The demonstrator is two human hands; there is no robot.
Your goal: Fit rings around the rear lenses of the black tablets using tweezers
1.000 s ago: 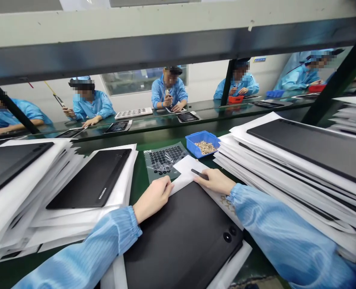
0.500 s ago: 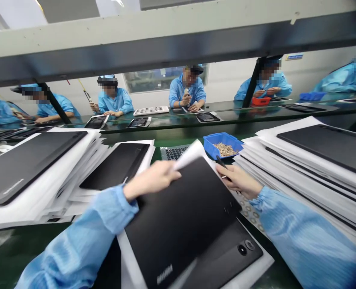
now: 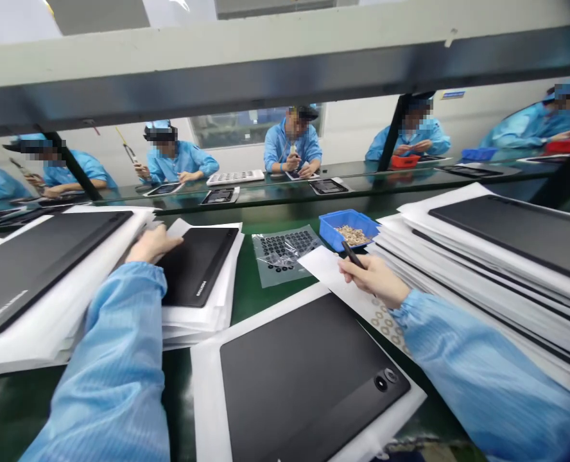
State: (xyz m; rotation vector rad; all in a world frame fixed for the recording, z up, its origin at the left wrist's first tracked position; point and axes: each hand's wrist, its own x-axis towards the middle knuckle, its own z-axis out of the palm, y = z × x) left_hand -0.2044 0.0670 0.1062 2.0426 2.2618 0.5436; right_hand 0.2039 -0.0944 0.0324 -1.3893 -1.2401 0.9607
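Observation:
My left hand (image 3: 153, 244) is closed at the far left edge of a black tablet back cover (image 3: 201, 263) on the short stack, a raised white paper corner (image 3: 179, 227) beside its fingertips. My sleeve hides part of that cover. In my closed right hand (image 3: 374, 279) is a black pen-like tool (image 3: 352, 255), above a white strip of ring-shaped stickers (image 3: 386, 324). Between my arms another tablet back cover (image 3: 304, 372) lies on a white sheet (image 3: 208, 385), two round camera lenses (image 3: 386, 378) near its right corner.
Tall stacks of covers and paper stand at left (image 3: 54, 263) and right (image 3: 458, 282). A clear sheet of black rings (image 3: 285, 250) and a blue bin (image 3: 333, 240) of small parts lie ahead. Several co-workers in blue sit across the bench under a beam (image 3: 266, 80).
My left hand has moved left to the short stack, and the cover it held up no longer overlaps the middle one. The right hand still holds the tool, close to the same place.

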